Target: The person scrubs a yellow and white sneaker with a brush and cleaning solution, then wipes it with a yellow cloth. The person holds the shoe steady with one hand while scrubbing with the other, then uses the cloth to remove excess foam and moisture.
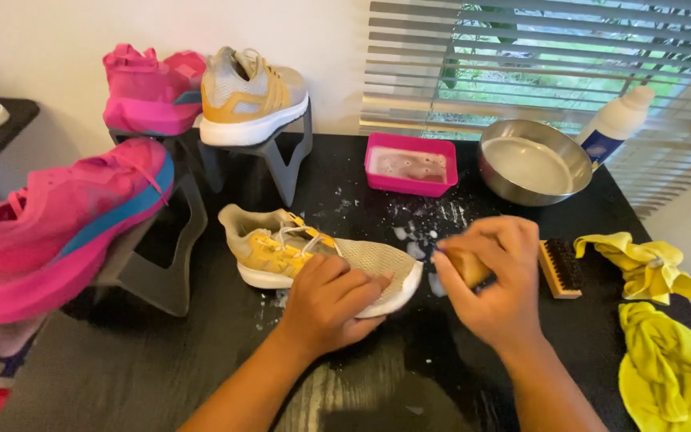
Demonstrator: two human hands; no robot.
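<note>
My left hand (325, 300) presses flat, fingers spread, on the grey-and-yellow sneaker (313, 256) at the centre of the frame, pinning it to the black desk (161, 360) so it stays put. My right hand (493, 280) is closed around a small wooden brush (467, 266), held at the shoe's toe (foam flecks lie around it). The pink soap tray (411, 164) and steel bowl (533, 160) sit near, upper right.
</note>
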